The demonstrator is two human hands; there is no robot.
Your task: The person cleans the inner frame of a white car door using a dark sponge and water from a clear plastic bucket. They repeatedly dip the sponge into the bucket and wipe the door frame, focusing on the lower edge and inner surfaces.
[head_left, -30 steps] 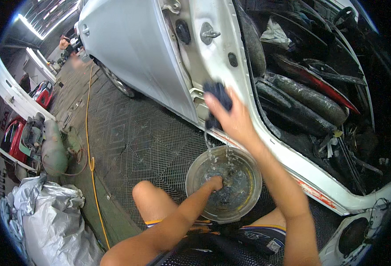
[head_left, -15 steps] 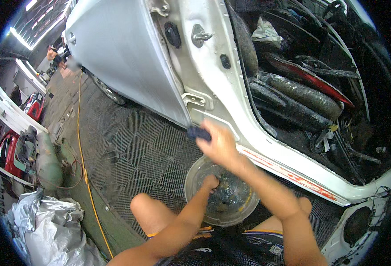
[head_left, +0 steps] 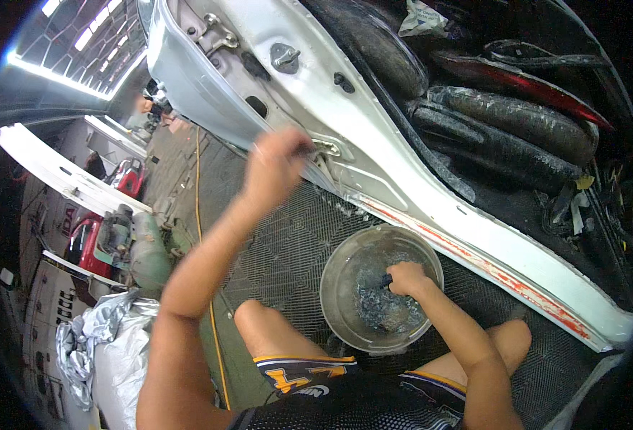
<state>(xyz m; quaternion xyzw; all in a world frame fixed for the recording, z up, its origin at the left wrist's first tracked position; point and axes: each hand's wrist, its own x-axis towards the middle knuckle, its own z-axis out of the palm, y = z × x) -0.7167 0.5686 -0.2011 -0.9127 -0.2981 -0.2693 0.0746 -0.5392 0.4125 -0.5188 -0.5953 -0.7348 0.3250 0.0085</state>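
Note:
My left hand [head_left: 277,166] is raised at the lower edge of the grey car door [head_left: 209,89], smeared by motion. Its fingers look curled, with a dark patch at the fingertips that I cannot make out. Down in the round basin [head_left: 336,322], my right hand [head_left: 407,278] is closed around a small dark blue block [head_left: 387,281], partly hidden by the fingers. Cloudy water [head_left: 384,304] ripples around it. The basin sits on the floor between my knees, beside the white door sill [head_left: 467,247], which has red-orange scuffed patches.
Dirty black seat parts [head_left: 503,136] and a red-edged panel [head_left: 539,89] fill the car's open interior. A yellow hose [head_left: 199,193] runs along the floor at left. Silver sheeting [head_left: 108,337], a green tank [head_left: 148,251] and loose car panels [head_left: 58,168] stand beyond it.
My right hand has gone from the door's lower corner down into the basin with the dark blue block. My left hand has left the basin and risen to the door. The view has shifted.

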